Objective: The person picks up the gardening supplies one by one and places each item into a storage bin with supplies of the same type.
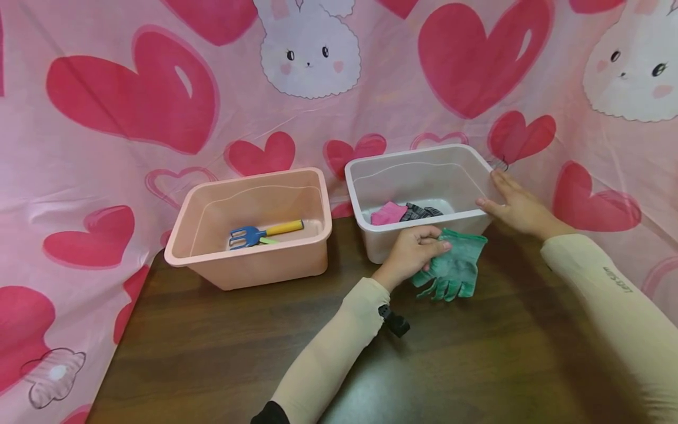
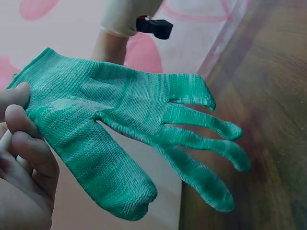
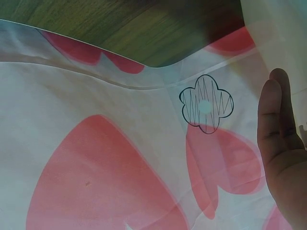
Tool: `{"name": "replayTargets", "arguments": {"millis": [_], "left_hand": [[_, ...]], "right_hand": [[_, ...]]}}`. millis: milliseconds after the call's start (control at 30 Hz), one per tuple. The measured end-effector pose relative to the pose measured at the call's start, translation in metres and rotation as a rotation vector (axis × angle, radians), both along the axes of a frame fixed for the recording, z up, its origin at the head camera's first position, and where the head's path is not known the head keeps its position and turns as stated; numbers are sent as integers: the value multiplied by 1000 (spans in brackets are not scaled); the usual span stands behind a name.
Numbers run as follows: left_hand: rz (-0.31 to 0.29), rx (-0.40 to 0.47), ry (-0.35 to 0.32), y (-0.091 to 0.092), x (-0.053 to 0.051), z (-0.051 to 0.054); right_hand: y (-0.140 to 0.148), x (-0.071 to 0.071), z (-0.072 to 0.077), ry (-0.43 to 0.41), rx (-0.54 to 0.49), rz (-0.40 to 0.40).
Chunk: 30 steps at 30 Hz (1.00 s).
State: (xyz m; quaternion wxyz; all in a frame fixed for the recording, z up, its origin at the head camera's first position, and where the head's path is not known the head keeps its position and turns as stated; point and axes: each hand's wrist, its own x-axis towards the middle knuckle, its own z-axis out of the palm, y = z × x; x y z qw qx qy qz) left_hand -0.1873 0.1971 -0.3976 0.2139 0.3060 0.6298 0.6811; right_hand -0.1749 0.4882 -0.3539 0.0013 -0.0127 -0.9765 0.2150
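A green knitted glove (image 1: pixel 457 265) hangs from my left hand (image 1: pixel 413 253), pinched near its cuff in front of the white bin. The left wrist view shows the glove (image 2: pixel 120 105) with its fingers dangling loose, while curled fingertips (image 2: pixel 26 124) grip the cuff end. At the right end of the white bin (image 1: pixel 418 227), my right hand (image 1: pixel 521 206) rests against the rim with its fingers straight. Inside that bin lie a pink cloth item (image 1: pixel 388 214) and a dark patterned cloth item (image 1: pixel 421 212). The right wrist view catches only part of the right hand (image 3: pixel 280 124).
To the left stands a peach bin (image 1: pixel 249 268) holding a blue hand fork (image 1: pixel 249 236) with a yellow handle and a light green piece (image 1: pixel 268 241). Both bins sit on a dark wooden table (image 1: pixel 212 341). A pink heart-print cloth (image 1: pixel 159 118) hangs behind.
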Motion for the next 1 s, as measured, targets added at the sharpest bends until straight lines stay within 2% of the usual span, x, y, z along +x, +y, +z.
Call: {"name": "replayTargets", "arguments": {"millis": [200, 333, 533, 800, 1000], "left_hand": [[22, 30, -19, -5, 0, 9], [54, 55, -7, -8, -2, 13], [122, 89, 28, -12, -4, 22], [223, 60, 3, -16, -1, 32], [241, 101, 5, -21, -2, 40]], "right_hand": [[0, 1, 0, -9, -1, -6], [1, 0, -1, -1, 4, -1], [3, 0, -1, 16, 7, 10], [3, 0, -1, -6, -8, 10], [4, 0, -3, -13, -22, 14]]}}
